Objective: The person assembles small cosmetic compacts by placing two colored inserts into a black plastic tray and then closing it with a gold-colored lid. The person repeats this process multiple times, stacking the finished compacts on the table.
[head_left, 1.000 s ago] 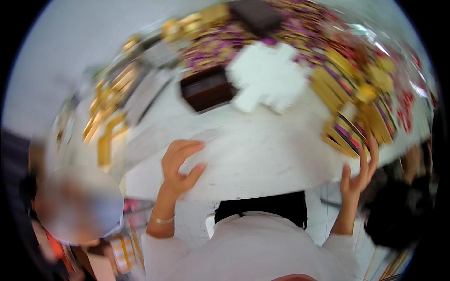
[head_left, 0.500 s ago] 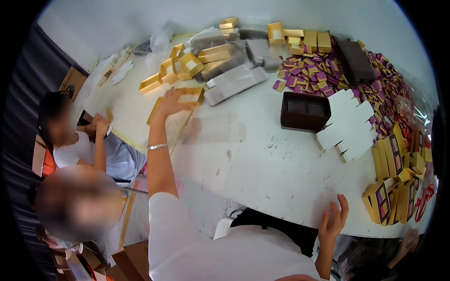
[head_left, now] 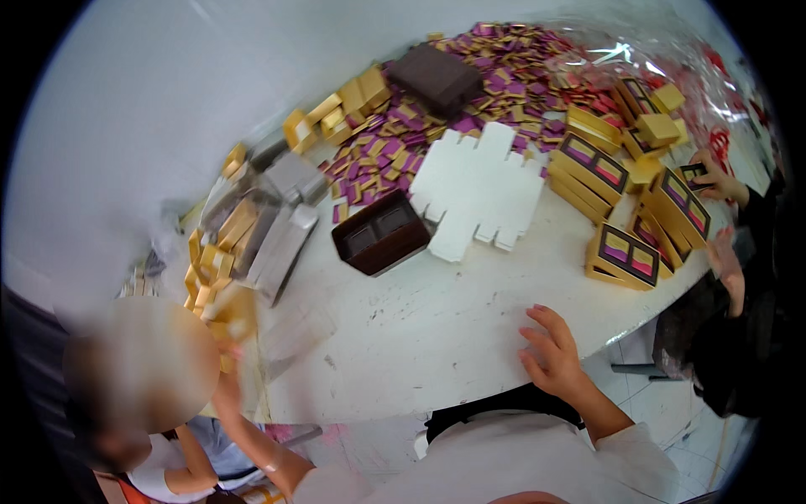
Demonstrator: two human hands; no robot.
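My left hand (head_left: 228, 363) is at the far left, smeared by motion and partly covered by a blurred patch. Beside its fingers is a blurred gold box (head_left: 235, 315); whether I hold it cannot be made out. My right hand (head_left: 550, 351) hovers by the table's front edge, fingers apart and holding nothing. Between the hands lies a faint clear plastic piece (head_left: 302, 336). Farther back stands a dark brown box with two compartments (head_left: 382, 233), next to a stack of white die-cut card sheets (head_left: 483, 189).
Purple-and-gold wrapped pieces (head_left: 378, 164) are heaped at the back around a dark brown block (head_left: 437, 80). Clear plastic trays (head_left: 281, 248) lie left; gold boxes with windows (head_left: 625, 256) stand right. Co-workers sit at lower left (head_left: 189, 462) and right, where a hand (head_left: 718, 178) holds something dark.
The view has swung right, showing more of the right side. My left hand has pulled back from the gold boxes at the table's far left toward me. My right hand stays open.
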